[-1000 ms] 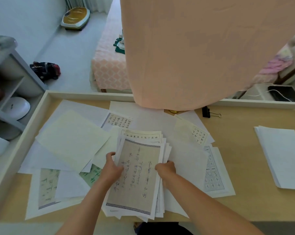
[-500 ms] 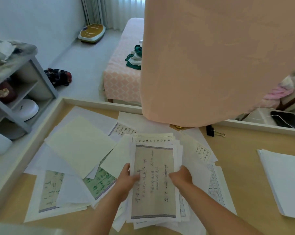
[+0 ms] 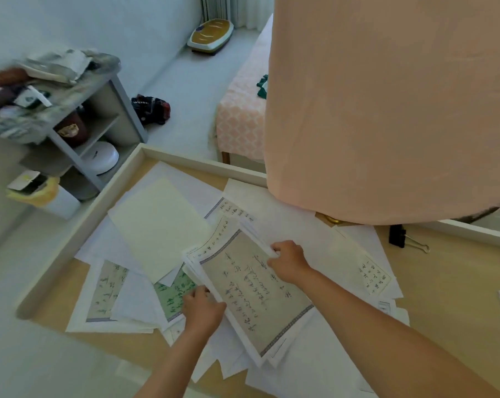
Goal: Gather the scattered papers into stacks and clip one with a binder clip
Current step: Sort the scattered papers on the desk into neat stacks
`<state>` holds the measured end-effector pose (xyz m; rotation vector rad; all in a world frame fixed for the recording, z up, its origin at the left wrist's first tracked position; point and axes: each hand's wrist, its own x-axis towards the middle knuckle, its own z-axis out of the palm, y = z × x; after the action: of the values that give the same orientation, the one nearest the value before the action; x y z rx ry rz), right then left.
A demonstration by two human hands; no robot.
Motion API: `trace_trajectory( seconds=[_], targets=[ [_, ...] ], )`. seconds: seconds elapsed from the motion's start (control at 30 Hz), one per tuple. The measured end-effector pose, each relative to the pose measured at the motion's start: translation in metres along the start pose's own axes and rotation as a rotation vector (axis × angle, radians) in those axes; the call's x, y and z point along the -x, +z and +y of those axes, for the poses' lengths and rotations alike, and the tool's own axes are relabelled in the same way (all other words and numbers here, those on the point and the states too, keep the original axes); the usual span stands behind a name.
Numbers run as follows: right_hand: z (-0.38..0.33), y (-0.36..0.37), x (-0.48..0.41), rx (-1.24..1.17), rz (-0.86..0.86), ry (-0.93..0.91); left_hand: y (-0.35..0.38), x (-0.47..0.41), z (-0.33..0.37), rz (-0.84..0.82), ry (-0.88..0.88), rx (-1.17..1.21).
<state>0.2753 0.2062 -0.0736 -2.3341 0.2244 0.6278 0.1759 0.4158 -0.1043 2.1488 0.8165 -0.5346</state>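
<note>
Wood-toned surface with a raised pale rim along its far and left sides, carrying scattered sheets that overlap one another.

Containers: a small bin with a yellow liner stands on the floor to the left and holds a piece of card. The grey shelf unit beside it holds a brown jar and a white round object on its lower levels; its top is cluttered with papers.

Writing: the top sheet of the stack of papers bears columns of brush script inside a grey border, not legible. A black bag on the floor shows white letters, apparently "WEISI".

Grip: the left hand grasps the stack's near-left edge; the right hand has its fingers curled over the far-right edge. The stack sits diagonally over the loose sheets.

A black binder clip lies on bare wood near the far rim, well apart from both hands.

Room: bare wood shows right of the papers. A peach cloth hangs over the far centre, hiding that part of the rim.
</note>
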Motion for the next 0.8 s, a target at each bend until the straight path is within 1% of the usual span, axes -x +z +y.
trace_trajectory(
  seconds=[0.1, 0.17, 0.23, 0.3, 0.37, 0.4, 0.47, 0.53, 0.63, 0.7, 0.8],
  targets=[
    [0.006, 0.010, -0.017, 0.085, -0.043, 0.040, 0.003, -0.001, 0.008, 0.019, -0.070, 0.137],
    [0.011, 0.011, -0.024, 0.062, -0.054, 0.061, 0.004, -0.002, 0.012, 0.052, -0.113, 0.271],
    [0.013, 0.011, -0.026, 0.029, -0.118, 0.067, 0.004, -0.004, 0.012, 0.060, -0.146, 0.389],
    [0.015, 0.011, -0.028, 0.080, -0.168, 0.081, 0.001, -0.006, 0.012, 0.029, -0.192, 0.505],
    [0.015, 0.012, -0.027, 0.194, -0.168, 0.094, -0.003, -0.010, 0.011, -0.003, -0.264, 0.603],
    [0.013, 0.012, -0.026, 0.208, -0.160, 0.099, -0.006, -0.012, 0.011, -0.028, -0.298, 0.629],
    [0.013, 0.014, -0.023, 0.093, -0.153, 0.141, -0.012, -0.015, 0.012, -0.084, -0.325, 0.647],
    [0.015, 0.014, -0.021, -0.048, -0.141, 0.166, -0.017, -0.015, 0.016, -0.139, -0.305, 0.622],
    [0.017, 0.006, -0.006, -0.156, -0.158, 0.129, -0.023, -0.010, 0.025, -0.106, -0.182, 0.533],
    [0.022, 0.000, 0.006, -0.277, -0.161, 0.126, -0.025, -0.010, 0.033, -0.088, -0.082, 0.505],
    [0.035, -0.013, 0.031, -0.537, -0.086, 0.184, -0.027, -0.005, 0.051, -0.205, 0.018, 0.485]
  ],
)
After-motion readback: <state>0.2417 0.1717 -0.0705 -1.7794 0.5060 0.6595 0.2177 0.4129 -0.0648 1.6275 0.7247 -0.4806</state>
